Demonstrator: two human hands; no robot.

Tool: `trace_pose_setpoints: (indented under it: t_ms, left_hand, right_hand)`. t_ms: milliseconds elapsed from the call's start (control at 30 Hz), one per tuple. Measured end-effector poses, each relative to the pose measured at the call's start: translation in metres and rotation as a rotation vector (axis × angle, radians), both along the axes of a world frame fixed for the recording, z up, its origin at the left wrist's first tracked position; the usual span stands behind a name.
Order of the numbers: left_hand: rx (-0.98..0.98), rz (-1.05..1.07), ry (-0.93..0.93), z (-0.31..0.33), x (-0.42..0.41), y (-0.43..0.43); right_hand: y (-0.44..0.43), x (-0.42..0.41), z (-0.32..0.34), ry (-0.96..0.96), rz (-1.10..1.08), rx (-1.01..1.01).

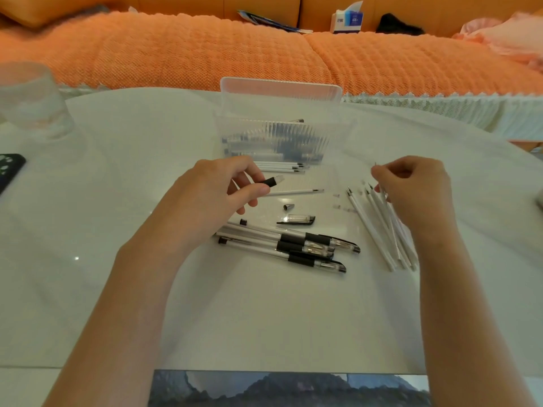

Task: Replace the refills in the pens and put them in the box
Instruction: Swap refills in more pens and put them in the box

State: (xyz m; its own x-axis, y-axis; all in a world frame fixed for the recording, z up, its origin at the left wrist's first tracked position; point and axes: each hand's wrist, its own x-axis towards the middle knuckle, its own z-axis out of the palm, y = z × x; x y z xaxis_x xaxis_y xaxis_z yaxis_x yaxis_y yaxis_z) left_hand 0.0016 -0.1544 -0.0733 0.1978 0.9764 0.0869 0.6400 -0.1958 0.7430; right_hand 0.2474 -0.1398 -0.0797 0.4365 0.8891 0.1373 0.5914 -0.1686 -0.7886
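My left hand (219, 188) grips a pen barrel (273, 181) by its black grip, open end pointing right. My right hand (411, 186) pinches a thin white refill (379, 183) above a fan of several white refills (382, 227) lying on the table. A clear ribbed box (276, 133), lid up, stands behind the hands with pens inside. A few refills (282, 167) lie at its front wall, and one refill (293, 192) lies below the barrel. Three capped pens (293, 245) lie in the middle. A loose pen cap (296, 219) and a metal tip (288, 206) sit above them.
A glass (32, 101) stands at the far left, with a dark phone (8, 171) near the left edge. Small clear caps (336, 201) dot the white table (117, 171) near the refills. An orange sofa (205, 51) runs behind. A picture (288, 389) lies at the front edge.
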Motion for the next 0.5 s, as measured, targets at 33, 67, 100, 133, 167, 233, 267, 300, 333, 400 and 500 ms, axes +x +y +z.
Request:
trace_pose_setpoints:
  t_ms: [33,67,100,133,167,233,267,300,333,400,500]
  left_hand:
    - [-0.001,0.001,-0.001,0.0,0.0,0.0]
    - [-0.003,0.002,-0.004,0.0,-0.001,0.0]
    - [-0.005,0.004,-0.009,0.0,-0.001,0.0]
    - [-0.007,0.006,-0.013,0.0,-0.002,0.0]
    - [-0.009,0.007,-0.013,0.0,-0.002,0.0]
    - [-0.012,0.008,-0.009,-0.001,-0.003,0.0]
    - [-0.014,0.009,-0.006,-0.001,-0.003,0.001]
    - [-0.016,0.011,-0.004,-0.001,-0.004,0.001]
    - [-0.017,0.012,-0.002,-0.001,-0.004,0.001]
    - [-0.019,0.015,-0.006,-0.001,-0.004,0.001]
    - [-0.023,0.018,-0.007,0.0,-0.004,0.0]
  right_hand:
    - [0.001,0.0,-0.002,-0.037,-0.007,-0.031]
    - [0.002,-0.001,-0.004,-0.069,-0.015,-0.061]
    - [0.003,-0.001,-0.006,-0.093,-0.021,-0.087]
    - [0.004,-0.001,-0.007,-0.114,-0.025,-0.107]
    - [0.004,-0.001,-0.009,-0.135,-0.027,-0.121]
    - [0.004,-0.002,-0.009,-0.168,-0.028,-0.111]
    - [0.004,-0.003,-0.008,-0.175,-0.017,-0.085]
    - [0.004,-0.005,-0.007,-0.174,0.013,-0.049]
    - [0.005,-0.008,-0.007,-0.171,0.064,-0.015]
    - [0.006,-0.018,-0.007,-0.186,0.203,0.014]
    - [0.01,-0.034,-0.011,-0.294,0.389,-0.016]
